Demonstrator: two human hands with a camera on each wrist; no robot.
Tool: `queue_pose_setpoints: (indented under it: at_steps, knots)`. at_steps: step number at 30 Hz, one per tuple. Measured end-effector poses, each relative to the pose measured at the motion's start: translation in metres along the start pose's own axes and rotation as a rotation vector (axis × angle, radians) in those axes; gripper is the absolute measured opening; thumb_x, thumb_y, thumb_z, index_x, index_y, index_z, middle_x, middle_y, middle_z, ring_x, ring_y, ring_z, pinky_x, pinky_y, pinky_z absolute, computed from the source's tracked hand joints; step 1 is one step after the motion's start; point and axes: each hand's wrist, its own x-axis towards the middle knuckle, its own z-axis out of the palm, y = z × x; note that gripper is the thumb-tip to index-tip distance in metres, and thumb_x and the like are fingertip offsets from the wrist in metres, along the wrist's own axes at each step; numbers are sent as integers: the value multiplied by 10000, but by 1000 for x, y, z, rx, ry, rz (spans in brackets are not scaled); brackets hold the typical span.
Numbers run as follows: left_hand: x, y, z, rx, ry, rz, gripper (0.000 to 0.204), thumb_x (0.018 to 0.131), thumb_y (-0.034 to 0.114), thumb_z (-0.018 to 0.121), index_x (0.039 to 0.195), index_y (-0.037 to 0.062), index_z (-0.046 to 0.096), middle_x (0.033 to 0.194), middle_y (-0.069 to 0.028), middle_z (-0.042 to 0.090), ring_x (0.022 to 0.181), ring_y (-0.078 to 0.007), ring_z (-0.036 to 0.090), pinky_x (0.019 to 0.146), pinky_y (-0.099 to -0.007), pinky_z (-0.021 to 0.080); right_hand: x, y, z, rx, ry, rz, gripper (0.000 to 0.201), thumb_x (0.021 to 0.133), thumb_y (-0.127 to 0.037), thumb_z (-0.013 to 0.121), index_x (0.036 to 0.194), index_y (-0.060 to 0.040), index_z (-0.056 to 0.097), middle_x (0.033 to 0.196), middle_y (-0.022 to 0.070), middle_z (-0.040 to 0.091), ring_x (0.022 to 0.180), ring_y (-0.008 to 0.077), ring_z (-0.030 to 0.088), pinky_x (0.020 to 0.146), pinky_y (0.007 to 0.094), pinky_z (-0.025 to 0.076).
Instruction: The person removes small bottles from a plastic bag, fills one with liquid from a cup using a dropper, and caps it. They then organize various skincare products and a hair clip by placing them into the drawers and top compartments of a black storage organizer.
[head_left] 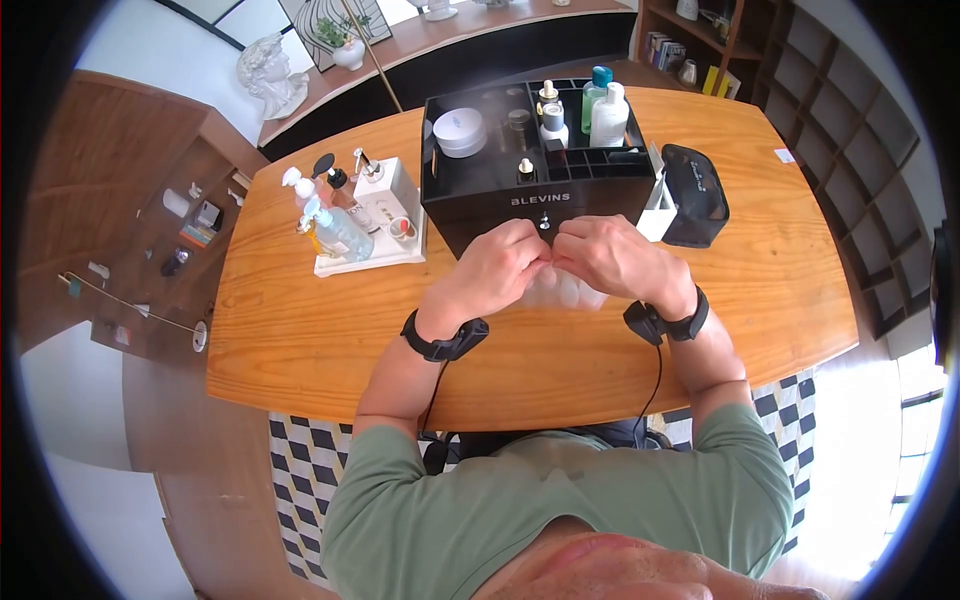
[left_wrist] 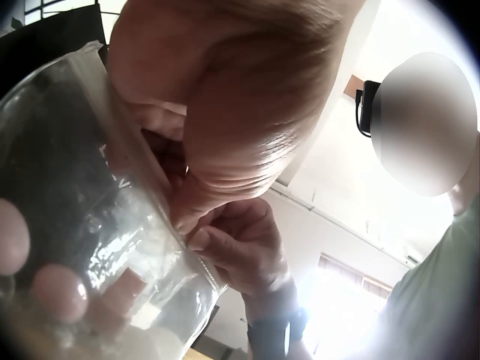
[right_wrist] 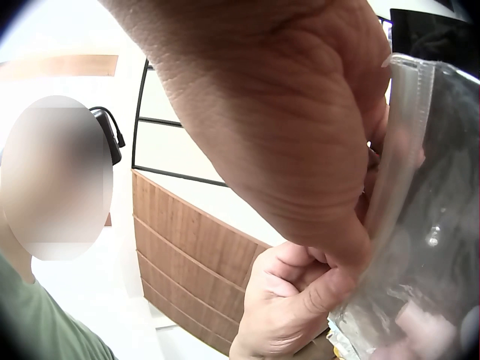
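Observation:
A clear zip bag [head_left: 565,292] hangs between my two hands in front of a black organizer box [head_left: 452,208]. With thumb and fingers my left hand [head_left: 490,268] pinches its zip edge. Close beside it, my right hand [head_left: 622,258] pinches the same edge, and the two thumbs nearly meet in the left wrist view. Through the clear plastic [left_wrist: 82,195] show several rounded pale pink things [left_wrist: 60,292] and a small pink block-like piece [left_wrist: 124,291]. The zip strip [right_wrist: 394,172] runs slantwise along the bag's top in the right wrist view.
Bottles and a round white jar [head_left: 460,133] stand in the box's top. To its left, a white tray [head_left: 335,268] bears several pump bottles. A black pouch [head_left: 695,195] lies on the wooden table [head_left: 780,290] at right, beside a white container [head_left: 657,215].

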Motion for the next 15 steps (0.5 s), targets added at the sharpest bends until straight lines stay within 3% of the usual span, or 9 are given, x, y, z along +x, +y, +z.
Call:
queue_pose_setpoints:
  at_steps: [9, 11, 15]
  knots:
    - [-1, 3, -7, -47, -18, -13, 54, 844, 8, 725, 895, 26, 725, 874, -110, 642, 844, -334, 635, 745, -419, 529, -4, -3, -28, 56, -156, 119, 156, 888, -124, 710, 810, -22, 622, 818, 128, 643, 788, 371, 660, 709, 457, 543]
    - [-1, 4, -8, -142, -67, -118, 49, 854, 15, 733, 899, 35, 736, 867, -103, 652, 825, -320, 645, 734, -411, 530, -6, 0, -25, 65, -161, 120, 152, 889, -123, 709, 819, -17, 624, 821, 130, 645, 793, 375, 659, 715, 458, 543]
    - [-2, 1, -10, -166, -46, -88, 43, 856, 16, 736, 892, 37, 741, 863, -98, 661, 809, -310, 647, 726, -401, 529, -6, 0, -23, 105, -178, 132, 163, 892, -125, 707, 815, -5, 628, 817, 138, 650, 797, 388, 656, 711, 468, 539]
